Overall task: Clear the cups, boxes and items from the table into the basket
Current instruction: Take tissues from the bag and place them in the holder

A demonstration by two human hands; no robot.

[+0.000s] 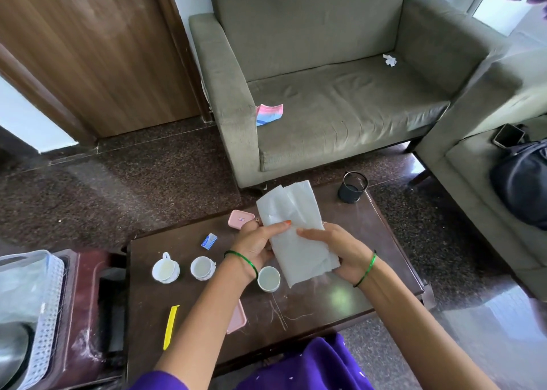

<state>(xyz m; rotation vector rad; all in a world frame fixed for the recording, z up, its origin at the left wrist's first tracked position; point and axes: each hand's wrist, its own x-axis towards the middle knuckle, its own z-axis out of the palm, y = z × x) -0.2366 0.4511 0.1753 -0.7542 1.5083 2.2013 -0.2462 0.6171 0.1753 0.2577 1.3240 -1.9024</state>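
Note:
Both hands hold a white folded paper sheet (291,227) above the dark table (370,241). My left hand (257,240) grips its left edge, thumb on top. My right hand (334,247) grips its right lower edge. Three white cups stand on the table: one with a handle (165,269), one in the middle (202,267), one (268,278) just under my left wrist. A pink box (240,218) lies behind my left hand, a small blue packet (209,240) to its left. A yellow stick (170,326) and a pink lid (237,317) lie near the front edge. The white perforated basket (50,307) is at the far left.
A black mesh pen holder (352,188) stands at the table's far right corner. The basket rests on a dark red stool (88,315). A grey sofa (325,94) faces the table, with a pink-blue cloth (268,114) and a crumpled tissue (390,59) on it.

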